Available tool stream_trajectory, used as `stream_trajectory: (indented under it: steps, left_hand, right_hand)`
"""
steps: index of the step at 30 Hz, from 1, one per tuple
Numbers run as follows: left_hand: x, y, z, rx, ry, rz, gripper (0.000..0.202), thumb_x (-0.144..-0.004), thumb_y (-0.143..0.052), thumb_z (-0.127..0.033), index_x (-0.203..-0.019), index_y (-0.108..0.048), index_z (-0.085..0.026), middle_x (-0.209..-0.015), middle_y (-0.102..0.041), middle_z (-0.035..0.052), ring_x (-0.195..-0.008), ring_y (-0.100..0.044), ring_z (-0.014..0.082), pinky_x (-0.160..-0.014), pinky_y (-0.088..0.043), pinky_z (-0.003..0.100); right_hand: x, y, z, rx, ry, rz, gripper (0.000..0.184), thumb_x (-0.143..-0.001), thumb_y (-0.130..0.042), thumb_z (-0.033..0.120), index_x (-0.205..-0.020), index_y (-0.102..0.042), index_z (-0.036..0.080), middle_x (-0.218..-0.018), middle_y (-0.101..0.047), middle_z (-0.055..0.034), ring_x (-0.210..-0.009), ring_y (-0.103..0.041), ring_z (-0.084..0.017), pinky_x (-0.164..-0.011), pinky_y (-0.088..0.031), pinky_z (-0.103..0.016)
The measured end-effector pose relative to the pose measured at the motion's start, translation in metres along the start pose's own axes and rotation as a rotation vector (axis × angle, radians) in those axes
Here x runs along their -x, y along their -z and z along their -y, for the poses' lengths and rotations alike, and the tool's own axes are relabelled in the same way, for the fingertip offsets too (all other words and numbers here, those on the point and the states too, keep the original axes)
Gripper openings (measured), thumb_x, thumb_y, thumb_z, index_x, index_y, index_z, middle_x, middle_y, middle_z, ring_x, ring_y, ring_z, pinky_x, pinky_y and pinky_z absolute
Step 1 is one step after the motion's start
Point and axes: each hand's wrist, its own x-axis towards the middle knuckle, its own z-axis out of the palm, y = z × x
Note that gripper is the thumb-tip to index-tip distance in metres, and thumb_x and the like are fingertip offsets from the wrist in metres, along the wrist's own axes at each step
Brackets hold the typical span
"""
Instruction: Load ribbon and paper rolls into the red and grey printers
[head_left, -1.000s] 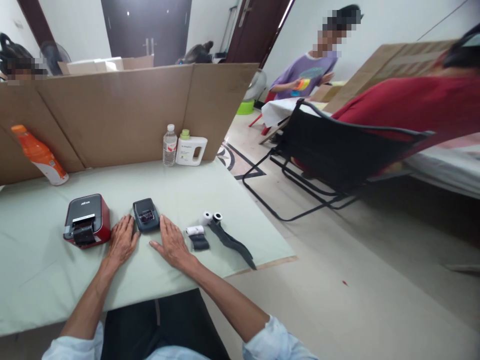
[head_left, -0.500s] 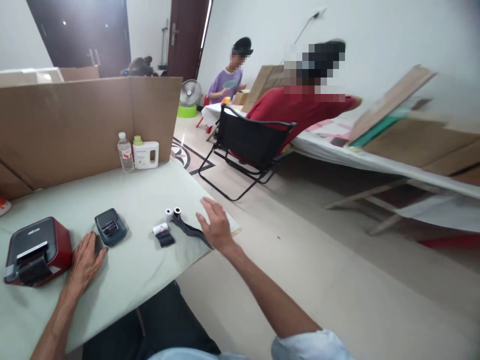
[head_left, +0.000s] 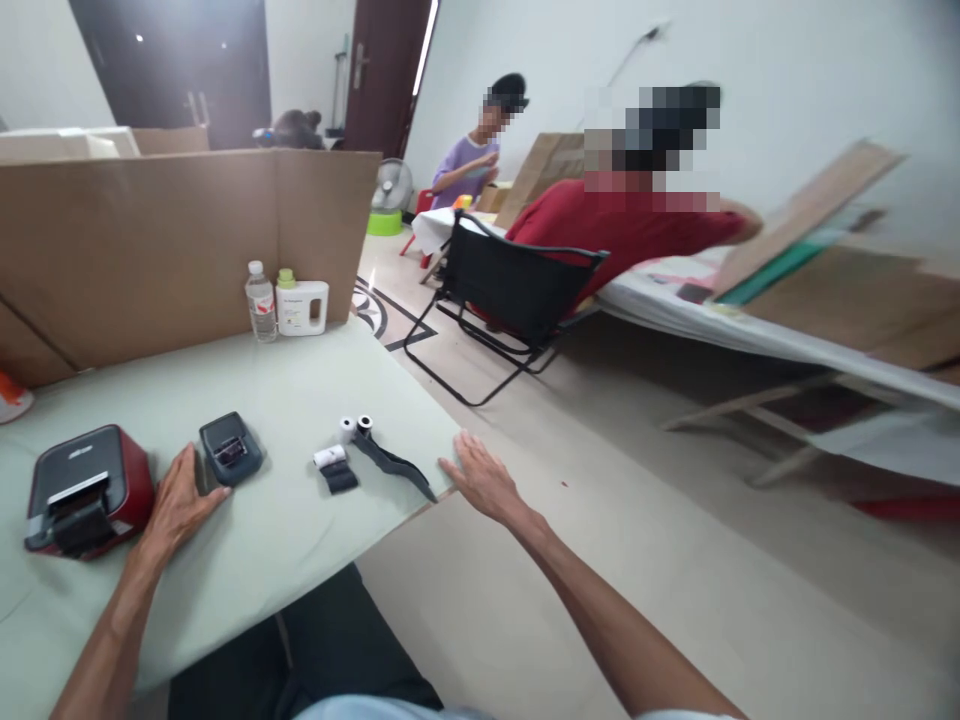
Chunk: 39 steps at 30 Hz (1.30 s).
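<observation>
My left hand (head_left: 180, 503) lies open on the pale table (head_left: 277, 550), between a red and black label printer (head_left: 91, 490) and a smaller dark printer (head_left: 230, 447). At the table's right corner rests my right hand (head_left: 486, 478), its fingers stretched out and nothing in it. Left of it, a dark strip (head_left: 394, 464) runs unrolled from a small black-and-white roll (head_left: 364, 425) toward the table edge. A white roll (head_left: 346, 427) stands beside that one. Nearer to me, another white roll (head_left: 330, 457) lies on its side with a dark piece (head_left: 341, 478) against it.
A cardboard screen (head_left: 187, 250) borders the table's far side. Before it stand a clear bottle (head_left: 262, 305) and a white jug (head_left: 302, 308). Beyond, a person in red (head_left: 585, 225) sits in a black folding chair (head_left: 517, 270), and a person in purple (head_left: 465, 170) sits farther back.
My right hand has moved right and down onto the table's corner. The view has shifted slightly left. My left hand stays between the two printers.
</observation>
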Motion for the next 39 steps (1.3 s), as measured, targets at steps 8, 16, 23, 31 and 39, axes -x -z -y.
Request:
stream_trajectory:
  steps: [8,16,23,31,39]
  left_hand:
    - [0.0,0.0,0.004,0.128,0.007,0.037,0.106,-0.072,-0.08,-0.047,-0.161,-0.033,-0.013,-0.166,-0.04,0.0231,-0.154,-0.039,0.0423,-0.126,-0.036,0.057]
    - [-0.002,-0.012,0.007,0.209,-0.177,-0.058,0.097,-0.07,-0.085,-0.038,-0.156,-0.044,-0.018,-0.154,-0.056,0.0181,-0.142,-0.055,0.0399,-0.12,-0.043,0.056]
    - [0.004,-0.027,0.015,0.184,-0.203,-0.112,0.092,-0.073,-0.085,-0.037,-0.155,-0.047,-0.019,-0.155,-0.056,0.0185,-0.144,-0.052,0.0397,-0.121,-0.041,0.056]
    - [0.006,-0.042,0.011,0.133,-0.131,-0.185,0.084,-0.076,-0.084,-0.039,-0.151,-0.051,-0.021,-0.15,-0.061,0.0173,-0.14,-0.055,0.0399,-0.116,-0.043,0.058]
    - [0.005,-0.041,0.01,0.126,-0.135,-0.219,0.086,-0.073,-0.086,-0.04,-0.15,-0.053,-0.02,-0.15,-0.061,0.0175,-0.14,-0.056,0.038,-0.118,-0.044,0.055]
  right_hand:
    - [0.032,0.043,0.109,-0.465,0.509,-0.551,0.046,-0.106,-0.049,0.036,-0.145,-0.058,0.015,-0.138,-0.068,-0.0209,-0.132,-0.062,-0.033,-0.114,-0.051,-0.055]
    - [0.031,0.012,0.303,-0.838,0.823,-0.138,0.085,-0.095,-0.073,0.044,-0.166,-0.031,0.021,-0.158,-0.051,-0.0202,-0.148,-0.05,-0.034,-0.12,-0.047,-0.054]
    - [0.003,-0.038,0.322,-0.899,0.786,-0.117,0.091,-0.09,-0.078,0.042,-0.165,-0.031,0.02,-0.157,-0.052,-0.0199,-0.147,-0.049,-0.035,-0.122,-0.043,-0.057]
    - [0.005,-0.041,0.319,-0.917,0.803,-0.205,0.074,-0.097,-0.066,0.032,-0.164,-0.035,0.021,-0.158,-0.052,-0.0171,-0.145,-0.051,-0.034,-0.12,-0.045,-0.058]
    - [0.007,-0.042,0.321,-0.914,0.741,-0.183,0.074,-0.096,-0.064,0.032,-0.163,-0.036,0.017,-0.153,-0.056,-0.0196,-0.141,-0.054,-0.034,-0.118,-0.047,-0.058]
